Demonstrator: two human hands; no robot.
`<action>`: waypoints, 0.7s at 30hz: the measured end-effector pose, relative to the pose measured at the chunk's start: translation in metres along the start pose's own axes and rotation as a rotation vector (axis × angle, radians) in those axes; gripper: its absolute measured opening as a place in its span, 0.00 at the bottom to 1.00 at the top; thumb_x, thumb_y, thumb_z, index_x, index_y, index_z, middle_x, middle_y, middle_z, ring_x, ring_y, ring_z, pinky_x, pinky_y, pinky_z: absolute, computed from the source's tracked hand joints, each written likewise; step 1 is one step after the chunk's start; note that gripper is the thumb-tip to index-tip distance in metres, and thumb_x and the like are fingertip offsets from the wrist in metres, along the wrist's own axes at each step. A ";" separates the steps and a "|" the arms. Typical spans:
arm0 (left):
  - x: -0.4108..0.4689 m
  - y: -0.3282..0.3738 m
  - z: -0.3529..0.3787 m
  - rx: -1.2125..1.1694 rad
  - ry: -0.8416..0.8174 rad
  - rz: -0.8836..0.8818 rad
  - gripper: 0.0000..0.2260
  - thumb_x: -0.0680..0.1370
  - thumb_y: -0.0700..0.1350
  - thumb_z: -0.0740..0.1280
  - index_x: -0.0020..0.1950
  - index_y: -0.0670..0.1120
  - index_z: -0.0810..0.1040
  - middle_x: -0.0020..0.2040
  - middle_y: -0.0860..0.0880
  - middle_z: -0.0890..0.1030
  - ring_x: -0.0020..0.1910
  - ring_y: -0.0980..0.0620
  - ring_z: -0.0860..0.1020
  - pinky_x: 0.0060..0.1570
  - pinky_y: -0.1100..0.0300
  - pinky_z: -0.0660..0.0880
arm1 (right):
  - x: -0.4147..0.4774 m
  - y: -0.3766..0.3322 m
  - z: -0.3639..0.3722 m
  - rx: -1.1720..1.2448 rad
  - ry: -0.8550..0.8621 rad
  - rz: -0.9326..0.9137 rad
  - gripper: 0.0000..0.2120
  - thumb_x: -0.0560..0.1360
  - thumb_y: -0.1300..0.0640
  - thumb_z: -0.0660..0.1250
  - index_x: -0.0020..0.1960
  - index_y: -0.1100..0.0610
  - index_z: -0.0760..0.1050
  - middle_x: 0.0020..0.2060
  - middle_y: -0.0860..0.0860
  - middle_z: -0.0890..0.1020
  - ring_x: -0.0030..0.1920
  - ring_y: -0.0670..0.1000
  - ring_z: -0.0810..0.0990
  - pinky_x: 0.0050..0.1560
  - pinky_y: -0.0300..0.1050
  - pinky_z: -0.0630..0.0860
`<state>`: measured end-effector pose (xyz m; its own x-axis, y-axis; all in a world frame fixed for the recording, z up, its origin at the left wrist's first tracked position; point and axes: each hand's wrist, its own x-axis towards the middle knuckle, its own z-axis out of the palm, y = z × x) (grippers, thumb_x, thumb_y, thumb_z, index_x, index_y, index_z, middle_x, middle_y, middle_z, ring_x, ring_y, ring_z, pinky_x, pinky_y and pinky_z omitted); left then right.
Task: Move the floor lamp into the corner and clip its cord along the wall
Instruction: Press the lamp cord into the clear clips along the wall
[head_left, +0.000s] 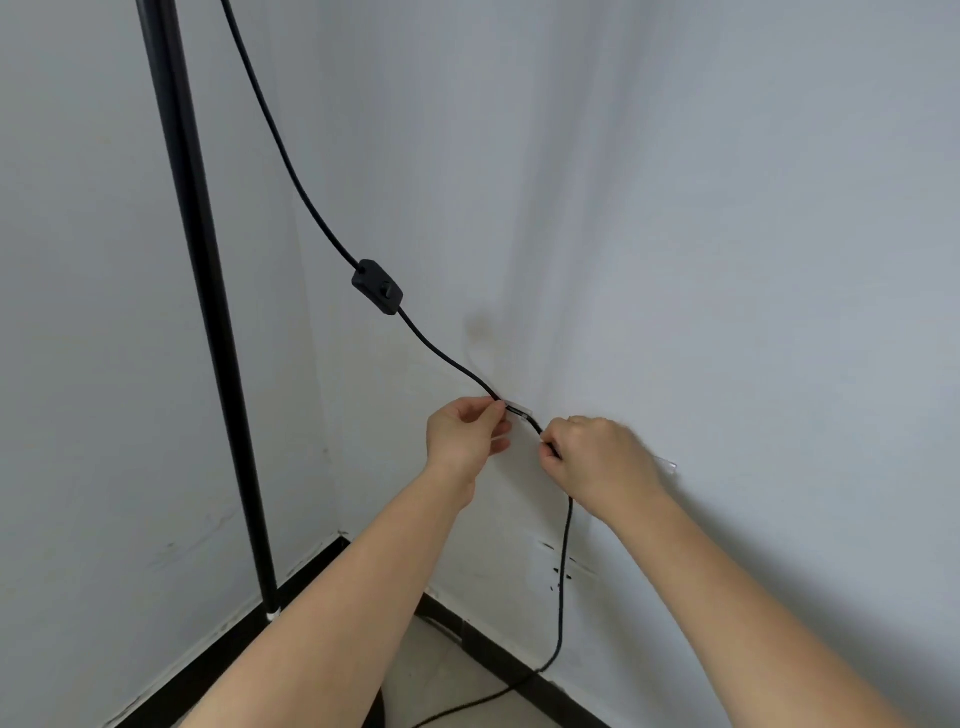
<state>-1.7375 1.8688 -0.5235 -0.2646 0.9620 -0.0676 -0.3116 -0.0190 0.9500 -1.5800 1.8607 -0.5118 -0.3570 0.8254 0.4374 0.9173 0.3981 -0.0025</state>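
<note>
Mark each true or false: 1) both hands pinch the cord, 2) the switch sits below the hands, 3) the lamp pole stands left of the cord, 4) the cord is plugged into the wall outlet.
1) True: the left hand and right hand each pinch the cord at a clear clip.
2) False: the switch hangs above them.
3) True: the pole stands left.
4) False: the cord passes the outlet and runs to the floor.

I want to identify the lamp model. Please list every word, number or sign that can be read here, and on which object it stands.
None can be read.
Inline switch: plain black, no marking visible.
Lamp pole: no label.
Cord: no print legible.
Wall outlet: only dark slots, no text.
</note>
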 end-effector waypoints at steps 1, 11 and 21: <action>0.000 0.000 0.000 0.019 0.003 0.005 0.09 0.78 0.38 0.70 0.56 0.35 0.80 0.47 0.41 0.83 0.41 0.49 0.82 0.39 0.59 0.83 | -0.004 -0.005 0.002 0.068 0.004 0.065 0.11 0.79 0.53 0.61 0.52 0.56 0.80 0.45 0.54 0.84 0.47 0.59 0.82 0.45 0.51 0.78; -0.008 -0.012 0.008 0.054 0.074 0.055 0.04 0.80 0.42 0.68 0.47 0.43 0.80 0.41 0.44 0.83 0.38 0.50 0.82 0.36 0.61 0.82 | -0.078 -0.007 0.043 0.653 0.090 0.445 0.12 0.80 0.52 0.63 0.44 0.56 0.80 0.31 0.51 0.82 0.32 0.52 0.81 0.41 0.51 0.79; -0.045 -0.032 0.035 0.128 -0.179 -0.156 0.11 0.82 0.43 0.61 0.51 0.38 0.80 0.45 0.42 0.84 0.41 0.46 0.83 0.38 0.56 0.81 | -0.126 0.036 0.041 0.697 0.012 0.549 0.09 0.77 0.42 0.64 0.44 0.44 0.79 0.37 0.41 0.83 0.39 0.41 0.80 0.41 0.40 0.75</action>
<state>-1.6839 1.8353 -0.5404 -0.0532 0.9836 -0.1723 -0.2149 0.1573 0.9639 -1.5094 1.7868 -0.6038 0.1074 0.9689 0.2230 0.6413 0.1039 -0.7602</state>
